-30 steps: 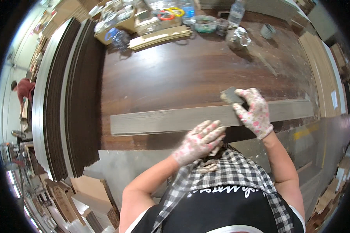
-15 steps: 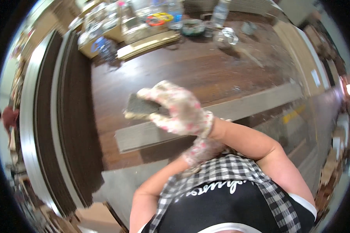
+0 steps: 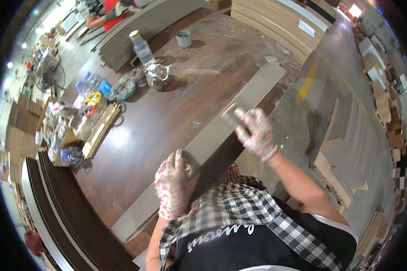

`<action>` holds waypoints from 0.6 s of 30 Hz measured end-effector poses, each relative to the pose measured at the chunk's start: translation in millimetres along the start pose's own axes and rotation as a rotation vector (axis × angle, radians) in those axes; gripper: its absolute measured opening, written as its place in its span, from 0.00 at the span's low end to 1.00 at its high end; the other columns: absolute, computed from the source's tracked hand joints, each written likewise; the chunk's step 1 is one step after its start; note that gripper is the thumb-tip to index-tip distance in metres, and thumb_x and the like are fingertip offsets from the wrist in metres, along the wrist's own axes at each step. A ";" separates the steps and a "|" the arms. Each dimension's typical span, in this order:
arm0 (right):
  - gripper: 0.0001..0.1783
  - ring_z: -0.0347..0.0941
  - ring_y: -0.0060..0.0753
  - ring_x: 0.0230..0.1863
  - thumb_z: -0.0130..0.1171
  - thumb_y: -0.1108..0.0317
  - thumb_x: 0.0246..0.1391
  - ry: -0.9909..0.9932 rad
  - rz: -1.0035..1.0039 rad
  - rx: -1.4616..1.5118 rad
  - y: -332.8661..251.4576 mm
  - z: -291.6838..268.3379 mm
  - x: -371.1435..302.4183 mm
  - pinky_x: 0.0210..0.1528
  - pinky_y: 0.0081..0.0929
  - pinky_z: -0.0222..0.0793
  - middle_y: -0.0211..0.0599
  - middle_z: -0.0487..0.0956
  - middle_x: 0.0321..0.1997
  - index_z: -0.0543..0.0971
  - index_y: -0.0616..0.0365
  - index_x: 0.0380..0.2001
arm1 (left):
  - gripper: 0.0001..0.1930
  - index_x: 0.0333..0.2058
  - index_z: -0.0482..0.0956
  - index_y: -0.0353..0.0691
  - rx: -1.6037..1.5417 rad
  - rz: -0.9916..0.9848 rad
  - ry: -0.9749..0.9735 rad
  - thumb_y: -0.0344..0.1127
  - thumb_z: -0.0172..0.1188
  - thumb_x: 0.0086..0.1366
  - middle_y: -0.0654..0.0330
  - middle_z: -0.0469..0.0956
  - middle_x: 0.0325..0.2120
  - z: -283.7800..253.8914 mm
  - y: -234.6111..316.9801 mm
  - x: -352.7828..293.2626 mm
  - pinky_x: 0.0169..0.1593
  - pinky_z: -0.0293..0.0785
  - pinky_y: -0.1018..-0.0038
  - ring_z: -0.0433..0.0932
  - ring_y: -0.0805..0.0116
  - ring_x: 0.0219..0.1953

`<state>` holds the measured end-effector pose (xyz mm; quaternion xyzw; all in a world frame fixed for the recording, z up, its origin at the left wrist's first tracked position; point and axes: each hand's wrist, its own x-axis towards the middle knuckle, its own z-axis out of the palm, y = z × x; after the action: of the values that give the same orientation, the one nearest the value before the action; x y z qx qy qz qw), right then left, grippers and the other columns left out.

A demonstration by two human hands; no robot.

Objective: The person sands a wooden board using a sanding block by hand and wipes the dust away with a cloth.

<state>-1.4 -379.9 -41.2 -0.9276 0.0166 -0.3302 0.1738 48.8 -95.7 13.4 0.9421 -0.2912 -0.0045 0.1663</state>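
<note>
A long grey plank (image 3: 253, 90) lies diagonally over a dark brown tabletop (image 3: 167, 115). My left hand (image 3: 174, 183), in a white glove with pink spots, lies across the plank near its middle, fingers closed over it; its thumb side is blurred. My right hand (image 3: 259, 135), gloved alike, is raised over the plank's near edge farther along. Between its thumb and fingers it pinches a small grey sanding pad (image 3: 231, 113) with a pale edge, smeared by motion. Whether the pad touches the plank I cannot tell.
At the table's left stand clear bottles (image 3: 97, 83), tape rolls (image 3: 92, 101) and a box of wrapped items (image 3: 56, 135). A kettle-like jar (image 3: 158, 77) and grey cup (image 3: 183, 39) are farther back. Stacked boards (image 3: 68, 198) line the left; a co-worker (image 3: 108, 13) is beyond.
My view has turned to the right. My right hand has swung from the left over to the right with the pad, and my left hand has come from beneath the right arm onto the plank.
</note>
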 end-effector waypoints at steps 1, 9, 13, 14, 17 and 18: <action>0.29 0.74 0.50 0.42 0.67 0.66 0.50 0.072 0.048 -0.024 29.4 -1.7 10.2 0.44 0.45 0.76 0.48 0.74 0.43 0.77 0.47 0.58 | 0.38 0.61 0.71 0.35 -0.004 -0.031 -0.048 0.40 0.75 0.51 0.49 0.77 0.54 -6.0 1.7 -0.1 0.59 0.72 0.57 0.75 0.47 0.56; 0.30 0.75 0.49 0.46 0.68 0.71 0.48 0.093 0.041 0.091 62.1 -12.9 18.3 0.48 0.42 0.76 0.43 0.76 0.41 0.77 0.50 0.57 | 0.39 0.60 0.70 0.34 0.128 -0.074 -0.191 0.44 0.75 0.52 0.49 0.76 0.53 -8.0 20.5 13.0 0.56 0.73 0.56 0.75 0.48 0.53; 0.30 0.75 0.49 0.48 0.66 0.67 0.52 0.151 0.090 -0.023 119.9 -15.4 30.5 0.52 0.45 0.75 0.39 0.78 0.49 0.76 0.42 0.61 | 0.40 0.60 0.71 0.36 0.126 -0.061 -0.188 0.45 0.75 0.51 0.49 0.76 0.53 -7.7 17.2 10.5 0.56 0.73 0.56 0.75 0.48 0.54; 0.30 0.74 0.49 0.51 0.62 0.63 0.59 0.153 0.090 -0.119 152.7 -21.4 39.6 0.55 0.47 0.74 0.35 0.79 0.54 0.74 0.35 0.65 | 0.40 0.60 0.71 0.36 0.133 -0.064 -0.185 0.45 0.75 0.51 0.49 0.76 0.54 -7.8 18.1 10.6 0.56 0.72 0.55 0.75 0.48 0.54; 0.26 0.74 0.56 0.54 0.64 0.57 0.57 0.171 0.630 -0.063 234.3 -47.1 71.3 0.59 0.44 0.72 0.55 0.75 0.57 0.77 0.48 0.59 | 0.41 0.60 0.72 0.37 0.171 -0.053 -0.182 0.45 0.76 0.48 0.50 0.76 0.53 -5.6 20.8 14.5 0.55 0.73 0.56 0.76 0.48 0.54; 0.26 0.75 0.56 0.53 0.64 0.57 0.57 0.228 0.609 -0.107 253.3 -49.3 72.5 0.58 0.45 0.72 0.54 0.75 0.56 0.77 0.49 0.58 | 0.43 0.60 0.72 0.37 0.172 -0.037 -0.161 0.44 0.78 0.45 0.50 0.77 0.53 -3.3 20.4 15.4 0.55 0.74 0.56 0.76 0.48 0.53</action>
<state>46.0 -643.7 -46.1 -0.8449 0.3301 -0.3634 0.2124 50.8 -118.9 24.3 0.9547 -0.2853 -0.0584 0.0606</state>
